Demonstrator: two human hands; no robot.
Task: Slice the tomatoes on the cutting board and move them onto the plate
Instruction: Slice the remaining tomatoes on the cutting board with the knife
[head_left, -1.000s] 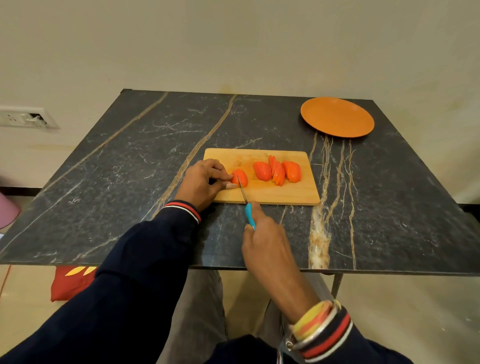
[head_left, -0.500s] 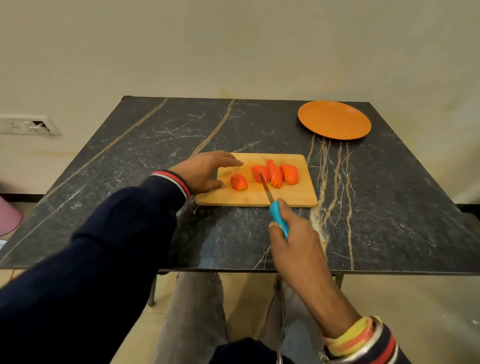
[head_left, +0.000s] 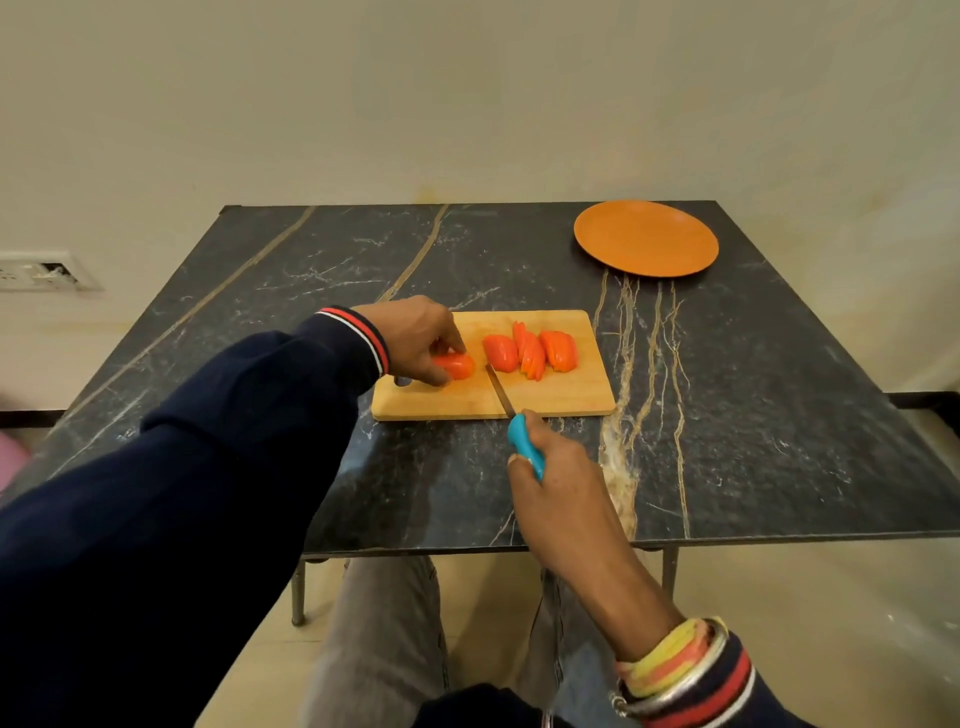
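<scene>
At the left end of the rectangular wooden cutting board (head_left: 561, 400), the left hand (head_left: 415, 338) is pinching a red tomato piece (head_left: 458, 365) between curled fingers and thumb, apparently steadying it so it is not rolling under the blade. Just to its right, the steel-bladed knife with a blue handle (head_left: 500, 391) is reaching tip-forward over the board's near edge. Its point is sitting between that piece and the cut red tomato slices (head_left: 532, 351), which are leaning together toward the board's right end, out of the cutting lane. The right hand (head_left: 561, 499) is gripping the handle above the near part of the dark veined marble table (head_left: 779, 415), poised, I judge, for the next cut. The round orange plate (head_left: 647, 239) is waiting bare at the table's far right corner, well apart from the board.
</scene>
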